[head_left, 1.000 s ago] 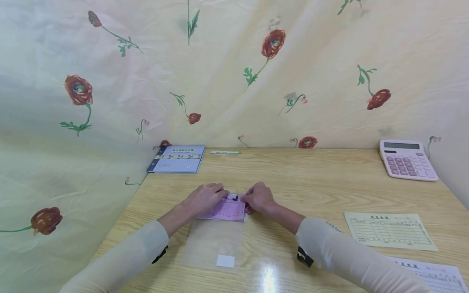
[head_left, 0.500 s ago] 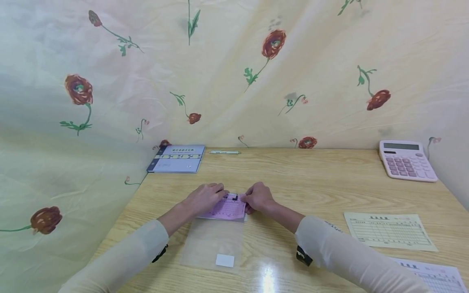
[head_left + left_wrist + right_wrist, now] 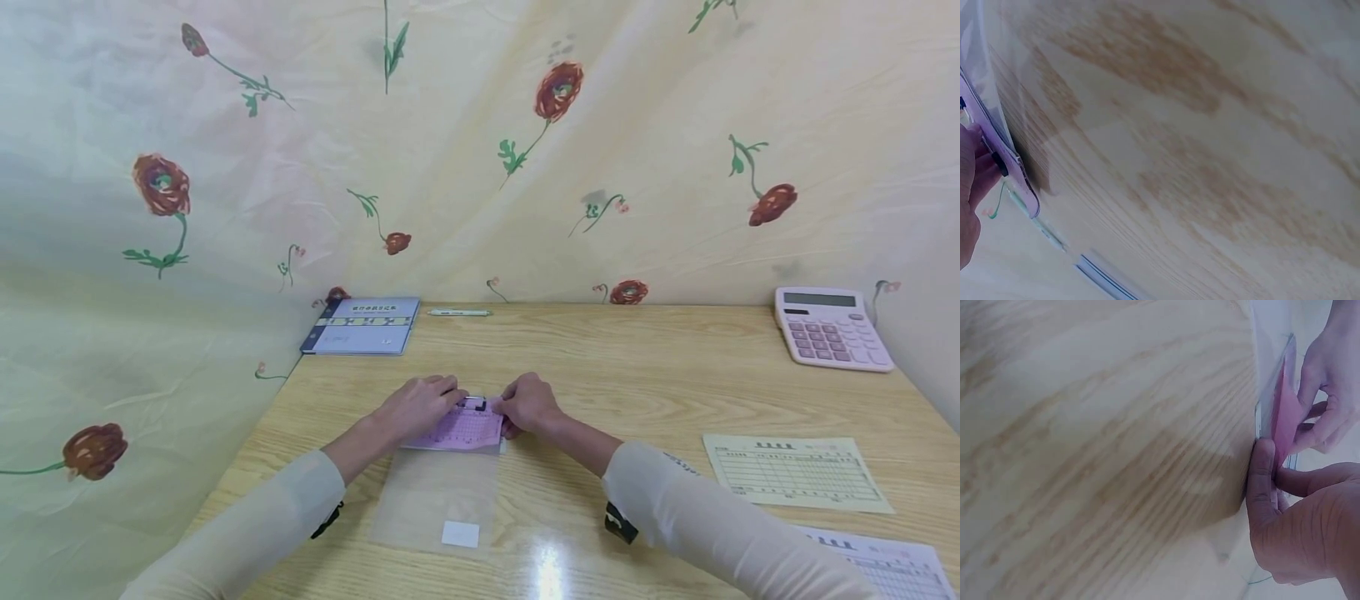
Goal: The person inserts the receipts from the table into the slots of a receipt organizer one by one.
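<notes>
From the head view, I see the pink slip [image 3: 459, 430] on the wooden table [image 3: 600, 358], between the two hands, its long axis running left to right. It lies across the far part of a clear folder [image 3: 438, 487], which stretches towards the person and carries a white label [image 3: 461, 533]. A clip [image 3: 474, 404] with black ends sits at the slip's far edge. The left hand [image 3: 422, 408] covers the slip's far left part, fingers bent over towards the clip; the right hand [image 3: 531, 403] is at the short right end. Both touch the work, so neither is nearer; the slip's near right corner shows uncovered.

In the left wrist view, the left hand shows only at the frame's edge. Its fingers are curled in at the clip and appear to grip it, with little gap; how hard they press I can't tell.

In the right wrist view, the right hand is closed to a pinch, thumb on the slip's face and forefinger on the outer side, holding its edge. Beyond it the left hand is bent down at the slip, which rises at a slant there.
</notes>
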